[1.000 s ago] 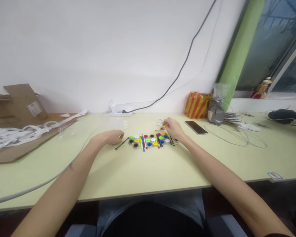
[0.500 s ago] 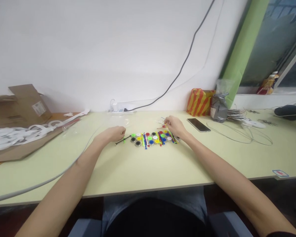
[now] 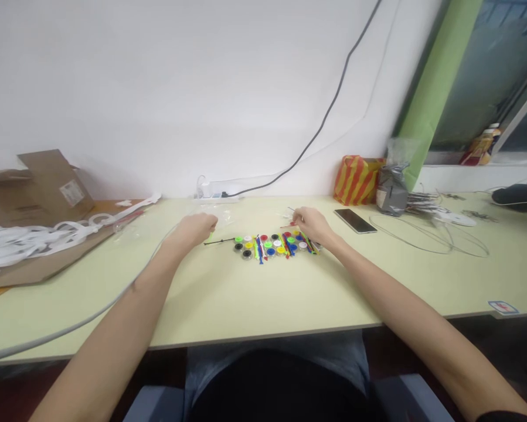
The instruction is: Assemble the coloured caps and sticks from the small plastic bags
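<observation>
My left hand [image 3: 197, 228] is closed in a pinch above the table, with a small green plastic piece [image 3: 211, 235] showing just under its fingertips. Below it lies a thin black stick [image 3: 220, 241]. My right hand [image 3: 311, 224] has its fingers bent together beside a small red piece [image 3: 293, 223]; whether they grip it is hard to see. Between the hands, round clear pieces with coloured centres [image 3: 269, 252] sit in rows. Bundles of thin coloured plastic sticks [image 3: 258, 249] lie between groups of them. Part of the right end is hidden behind my right hand.
A phone [image 3: 355, 221] lies right of my right hand, near a striped bag [image 3: 356, 180] and a grey packet [image 3: 391, 190]. A power strip [image 3: 217, 198] is by the wall. At left are a cardboard box [image 3: 47, 187], white strips [image 3: 21, 246] and a grey cable [image 3: 114, 306].
My left hand has moved slightly left and up, taking the green piece off the black stick's side. My right hand stays in nearly the same place. The view has shifted a little.
</observation>
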Demonstrator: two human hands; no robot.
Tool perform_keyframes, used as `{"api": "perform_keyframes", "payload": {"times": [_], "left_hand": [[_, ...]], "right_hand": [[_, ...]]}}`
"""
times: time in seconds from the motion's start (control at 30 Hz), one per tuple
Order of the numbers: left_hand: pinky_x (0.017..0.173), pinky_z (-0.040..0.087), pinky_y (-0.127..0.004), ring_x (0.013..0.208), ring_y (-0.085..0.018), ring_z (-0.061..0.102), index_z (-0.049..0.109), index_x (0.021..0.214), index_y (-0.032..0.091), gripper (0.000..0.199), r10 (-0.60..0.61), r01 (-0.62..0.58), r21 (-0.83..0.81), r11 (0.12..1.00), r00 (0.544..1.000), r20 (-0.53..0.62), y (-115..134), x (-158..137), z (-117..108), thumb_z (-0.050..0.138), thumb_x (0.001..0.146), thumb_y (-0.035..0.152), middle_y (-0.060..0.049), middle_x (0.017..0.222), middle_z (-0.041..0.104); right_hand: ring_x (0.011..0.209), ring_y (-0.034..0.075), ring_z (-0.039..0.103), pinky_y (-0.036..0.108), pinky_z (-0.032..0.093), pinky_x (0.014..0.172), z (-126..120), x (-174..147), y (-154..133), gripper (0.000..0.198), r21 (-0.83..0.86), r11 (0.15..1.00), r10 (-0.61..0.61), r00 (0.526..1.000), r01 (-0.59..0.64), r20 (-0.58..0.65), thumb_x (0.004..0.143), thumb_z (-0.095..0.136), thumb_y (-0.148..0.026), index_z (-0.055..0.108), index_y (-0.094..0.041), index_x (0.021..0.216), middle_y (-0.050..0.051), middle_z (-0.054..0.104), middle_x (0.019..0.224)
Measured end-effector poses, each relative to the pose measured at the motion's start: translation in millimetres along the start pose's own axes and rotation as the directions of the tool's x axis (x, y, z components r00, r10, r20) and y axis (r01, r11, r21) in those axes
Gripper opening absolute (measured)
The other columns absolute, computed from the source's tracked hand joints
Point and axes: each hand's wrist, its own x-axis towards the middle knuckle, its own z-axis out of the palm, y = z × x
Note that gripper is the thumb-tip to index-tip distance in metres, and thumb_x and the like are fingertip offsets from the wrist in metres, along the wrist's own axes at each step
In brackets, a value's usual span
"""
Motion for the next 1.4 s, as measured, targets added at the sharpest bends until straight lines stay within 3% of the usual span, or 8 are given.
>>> {"api": "perform_keyframes", "payload": {"times": [0.57, 0.87, 1.23, 1.4], "left_hand": [[0.067, 0.035, -0.03, 0.089, -0.025, 0.064, 0.065, 0.086, 0.016, 0.022, -0.004, 0.005, 0.006, 1.0, 0.988, -0.157, -14.3, 10.9, 3.8, 0.044, 0.084, 0.008, -0.014, 0.095, 0.071], [0.064, 0.039, -0.026, 0.077, -0.018, 0.062, 0.07, 0.079, 0.02, 0.018, 0.213, -0.198, -0.235, 0.952, 0.976, 0.042, -2.2, 18.6, 18.7, 0.053, 0.075, 0.018, -0.004, 0.086, 0.073], [0.059, 0.038, -0.027, 0.066, -0.017, 0.055, 0.064, 0.081, 0.019, 0.028, 0.212, -0.131, -0.409, 0.903, 0.964, 0.158, -0.7, 14.5, 19.0, 0.056, 0.08, 0.046, -0.004, 0.079, 0.066], [0.057, 0.037, -0.026, 0.065, -0.015, 0.054, 0.06, 0.081, 0.019, 0.022, 0.198, -0.067, -0.457, 0.887, 0.949, 0.245, 2.6, 12.7, 17.5, 0.063, 0.074, 0.039, -0.002, 0.076, 0.063]], "right_hand": [[0.087, 0.019, 0.062, 0.026, 0.035, 0.07, -1.5, -2.3, -5.7, 0.028, -0.055, 0.998, 0.035, 0.996, -0.03, 0.083, 0.089, 0.046, -0.012, 0.072, -0.021, 0.097, 0.006, 0.074, 0.093], [0.091, 0.02, 0.063, 0.025, 0.037, 0.071, -4.3, -2.6, -8.0, 0.029, -0.064, 0.997, 0.042, 0.994, -0.035, 0.101, 0.087, 0.047, -0.011, 0.072, -0.021, 0.097, 0.007, 0.074, 0.098], [0.087, 0.019, 0.063, 0.025, 0.036, 0.069, -5.5, -3.5, -7.8, 0.029, -0.053, 0.998, 0.042, 0.992, -0.037, 0.115, 0.088, 0.046, -0.012, 0.072, -0.02, 0.098, 0.007, 0.074, 0.097], [0.084, 0.019, 0.062, 0.025, 0.035, 0.066, -6.0, -4.6, -8.4, 0.03, -0.041, 0.999, 0.037, 0.991, -0.032, 0.125, 0.087, 0.045, -0.012, 0.072, -0.02, 0.097, 0.006, 0.074, 0.094]]}}
